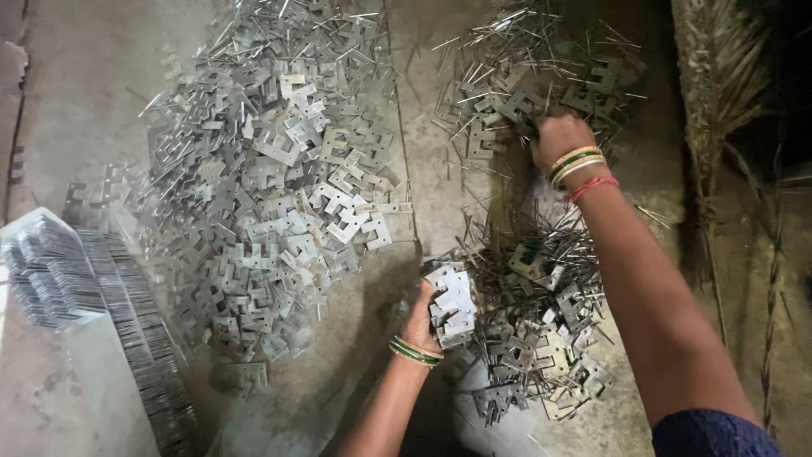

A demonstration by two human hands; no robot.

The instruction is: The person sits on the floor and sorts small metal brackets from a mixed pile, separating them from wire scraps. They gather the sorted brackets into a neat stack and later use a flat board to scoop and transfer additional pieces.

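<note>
Dusty concrete floor [76, 85]; left hand [420, 317] clamps stacked metal plates [451, 305] beside pin pile [541, 313]; right hand [558, 140] beyond it, grip unclear.

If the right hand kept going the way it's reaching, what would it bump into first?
The right hand points up the picture into a heap of metal plates and thin pins. Its fingers already seem buried there, so more of that heap comes first, probably.

Bare floor strip [423, 195] runs between two metal-plate heaps [271, 186].
</note>
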